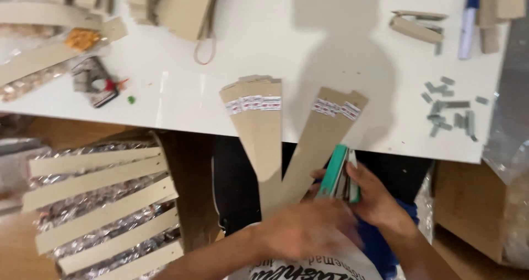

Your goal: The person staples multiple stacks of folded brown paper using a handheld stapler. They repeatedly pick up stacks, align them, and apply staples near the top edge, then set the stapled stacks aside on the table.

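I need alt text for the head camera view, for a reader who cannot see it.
Two hands meet at a white table's edge: the right hand holds a teal stapler, the left hand grips two long cardboard strips spread in a V. Staples lie nearby.

Bright overhead light washes the white table (330,65), its glossy top throwing a pale streak of glare near the left edge. The person's head and shoulders cast a soft grey shadow (344,54) across the middle of the surface. Motion blur smears the left hand (308,227) and right hand (374,200); the foil packets (104,219) glint, and the whole frame is slightly soft.
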